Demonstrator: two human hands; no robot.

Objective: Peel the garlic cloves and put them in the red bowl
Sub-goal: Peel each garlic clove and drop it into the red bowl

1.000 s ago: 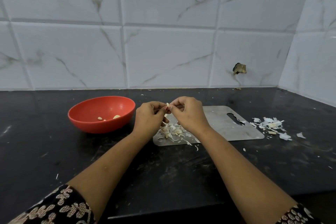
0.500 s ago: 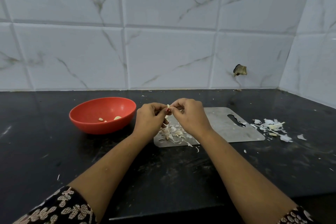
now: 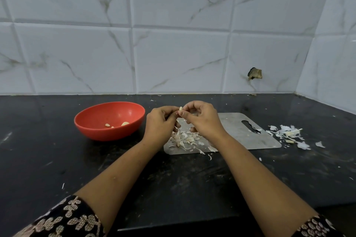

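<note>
Peeling step: left hand [image 3: 160, 124] and right hand [image 3: 202, 119] are pinching one small pale garlic clove [image 3: 180, 108] between curled fingers. Next: strip remaining skin, then carry it left into the round red plastic bowl [image 3: 92, 131].

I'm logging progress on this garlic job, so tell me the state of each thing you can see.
Round red bowl: upright, a few peeled cloves inside.
Pale garlic clove: pinched between both hands, above the board.
Left hand: pinches the clove.
Right hand: pinches the clove.
Flat grey metal cutting board: lying flat, a peel heap on its left end.
Loose white garlic skins: scattered on the black counter, right of the board.
</note>
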